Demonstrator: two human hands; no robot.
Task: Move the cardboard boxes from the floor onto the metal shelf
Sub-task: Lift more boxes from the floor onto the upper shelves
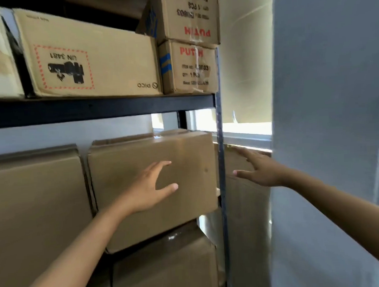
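Left hand (151, 188) spread, empty, facing box (185, 165) front; right hand (261, 170) splayed, empty, at box's 3 o'clock; box's long axis horizontal.

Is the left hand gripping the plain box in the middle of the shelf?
No, the left hand is open with spread fingers in front of the plain box, and no finger curls round any edge of it.

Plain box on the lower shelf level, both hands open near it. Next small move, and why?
Probably press the left hand flat on the plain box and nudge it further in. The box sits tilted on the box below, its front face hanging past it, while neither hand has a grip: the right hand reaches beyond the shelf post toward its side.
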